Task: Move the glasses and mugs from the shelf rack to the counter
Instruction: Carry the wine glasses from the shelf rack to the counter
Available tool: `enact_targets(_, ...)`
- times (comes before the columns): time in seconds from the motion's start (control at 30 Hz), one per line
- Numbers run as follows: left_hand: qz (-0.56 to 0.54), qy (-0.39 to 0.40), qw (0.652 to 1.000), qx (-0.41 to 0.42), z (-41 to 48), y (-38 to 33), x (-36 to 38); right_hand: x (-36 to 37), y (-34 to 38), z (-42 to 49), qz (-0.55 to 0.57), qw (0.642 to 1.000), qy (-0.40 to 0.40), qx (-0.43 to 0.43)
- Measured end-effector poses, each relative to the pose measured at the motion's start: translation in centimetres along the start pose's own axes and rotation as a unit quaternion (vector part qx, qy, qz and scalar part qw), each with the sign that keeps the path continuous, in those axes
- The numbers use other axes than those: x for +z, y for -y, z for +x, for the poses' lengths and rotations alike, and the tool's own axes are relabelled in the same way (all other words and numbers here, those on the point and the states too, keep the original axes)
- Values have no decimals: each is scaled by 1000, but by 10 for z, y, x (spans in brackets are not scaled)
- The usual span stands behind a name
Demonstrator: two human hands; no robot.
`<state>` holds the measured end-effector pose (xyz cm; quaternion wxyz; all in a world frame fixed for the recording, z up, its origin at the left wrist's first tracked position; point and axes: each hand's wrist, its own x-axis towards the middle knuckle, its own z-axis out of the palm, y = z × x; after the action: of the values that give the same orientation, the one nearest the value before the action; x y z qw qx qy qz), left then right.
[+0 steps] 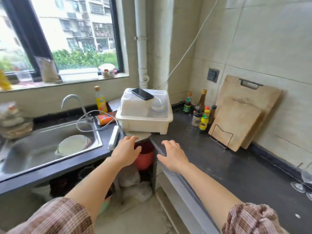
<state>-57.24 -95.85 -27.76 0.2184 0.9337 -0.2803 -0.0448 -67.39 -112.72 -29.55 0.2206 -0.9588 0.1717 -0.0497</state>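
Worktop (219, 166) lies bare along its front edge; dish box (145, 115) blocks the corner, bottles (202, 115) and boards (239, 119) line the back.

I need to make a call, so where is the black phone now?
The black phone lies on the lid of the white dish box in the counter corner, behind both hands, right of the tap.
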Motion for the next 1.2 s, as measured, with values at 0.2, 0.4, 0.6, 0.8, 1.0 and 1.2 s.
enact_targets(0.2, 23, -78, 991, -109, -63, 132, -96, 40, 160, 20, -7, 992, 24, -125)
enact_targets(0.4, 36, -137, 970, -198, -95, 236, -166, 85, 300, 53, -44, 970, 42, -237)
enact_targets(0.6, 78, -167, 952, -242, -92, 343, -241, 130, 434, 108, -81, 944, 36, -318)
enact_targets(0.8, 110, -194, 938, -264, -71, 453, -331, 172, 574, 180, -66, 929, 34, -362)
enact_targets(1.0, 133, -226, 920, -289, -58, 547, -418, 192, 708, 231, -53, 918, 27, -392)
enact_targets(1.2, 137, -283, 904, -288, -45, 640, -499, 204, 831, 275, -38, 907, 1, -420)
